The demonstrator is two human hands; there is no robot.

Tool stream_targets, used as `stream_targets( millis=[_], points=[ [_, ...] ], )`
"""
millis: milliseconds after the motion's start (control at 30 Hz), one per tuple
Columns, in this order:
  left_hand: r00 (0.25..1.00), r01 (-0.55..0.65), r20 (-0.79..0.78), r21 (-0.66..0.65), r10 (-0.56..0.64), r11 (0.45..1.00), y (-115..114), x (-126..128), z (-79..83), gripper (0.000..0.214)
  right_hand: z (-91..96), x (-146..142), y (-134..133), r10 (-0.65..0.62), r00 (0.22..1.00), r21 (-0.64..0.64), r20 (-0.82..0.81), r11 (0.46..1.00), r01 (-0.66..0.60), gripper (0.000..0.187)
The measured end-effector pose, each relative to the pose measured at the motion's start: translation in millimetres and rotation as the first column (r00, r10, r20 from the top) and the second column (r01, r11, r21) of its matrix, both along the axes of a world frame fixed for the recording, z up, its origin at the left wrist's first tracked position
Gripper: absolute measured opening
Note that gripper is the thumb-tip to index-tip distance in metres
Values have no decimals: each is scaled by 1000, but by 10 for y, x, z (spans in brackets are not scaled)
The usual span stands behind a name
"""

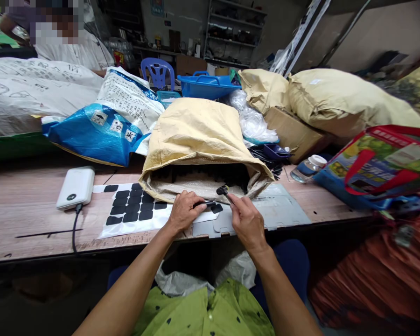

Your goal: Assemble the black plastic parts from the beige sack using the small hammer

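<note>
Black, the slim part point(222, 190) sits at lower centre, pinched between our left hand point(184, 212) and right hand point(247, 219), both closed on it. Beside them on the tabletop point(28, 210), the pad sheet point(150, 225) looks partly used. Behind, the tan sack point(196, 135) seems to hold many black parts.

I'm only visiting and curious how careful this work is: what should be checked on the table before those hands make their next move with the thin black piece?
1. Grip of the left hand on the thin black piece: ok.
2. Pinch of the right hand on the black-tipped end: ok.
3. Whether both hands hold one joined piece: cannot tell.
4. The pad sheet lies flat beside the left hand: ok.
5. The sack has its mouth open toward the hands: ok.
6. The charger cable lies away from the hands: ok.
</note>
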State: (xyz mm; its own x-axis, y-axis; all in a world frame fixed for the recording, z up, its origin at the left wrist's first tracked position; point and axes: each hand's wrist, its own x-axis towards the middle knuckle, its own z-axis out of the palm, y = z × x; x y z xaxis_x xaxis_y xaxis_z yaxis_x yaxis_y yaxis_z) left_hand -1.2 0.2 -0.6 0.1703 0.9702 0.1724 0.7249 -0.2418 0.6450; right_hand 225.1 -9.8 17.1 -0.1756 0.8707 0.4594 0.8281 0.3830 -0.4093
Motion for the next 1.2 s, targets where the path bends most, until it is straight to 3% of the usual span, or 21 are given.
stream_targets(
  millis=[100,200,333,467,600,700,833,1000,1133,1200],
  points=[
    [1000,12,20,6,-12,1000,6,-17,-10,22,-88,71,100,-57,989,5,139,998,57,37],
    [999,21,24,11,-21,1000,6,-20,-13,23,-109,62,100,-53,986,48,157,998,46,35],
    [999,31,15,14,-31,999,-1,-22,-13,25,-10,-75,50,168,985,12,-49,986,-167,41],
    [999,52,-7,24,-51,998,-19,-26,-14,27,6,-246,87,341,921,-100,-191,926,-364,41],
    [998,57,15,50,-57,997,-39,-20,-13,25,-89,-303,157,332,919,-141,-215,920,-365,20],
    [998,59,-8,63,-59,996,-38,-10,-21,21,-133,-288,180,334,922,-154,-195,918,-365,18],
    [996,59,-77,88,-52,994,-23,3,-48,21,-138,-306,176,365,931,-167,-20,917,-363,17],
    [991,6,-131,151,14,988,-30,9,-55,18,-168,-434,148,302,935,-119,188,952,-283,14],
    [994,2,-107,146,14,989,-43,6,-12,23,-168,-462,144,290,952,-110,98,954,-279,19],
    [995,14,-103,107,-3,994,-49,4,18,31,-133,-418,155,345,939,-158,-10,926,-342,22]
  ],
)
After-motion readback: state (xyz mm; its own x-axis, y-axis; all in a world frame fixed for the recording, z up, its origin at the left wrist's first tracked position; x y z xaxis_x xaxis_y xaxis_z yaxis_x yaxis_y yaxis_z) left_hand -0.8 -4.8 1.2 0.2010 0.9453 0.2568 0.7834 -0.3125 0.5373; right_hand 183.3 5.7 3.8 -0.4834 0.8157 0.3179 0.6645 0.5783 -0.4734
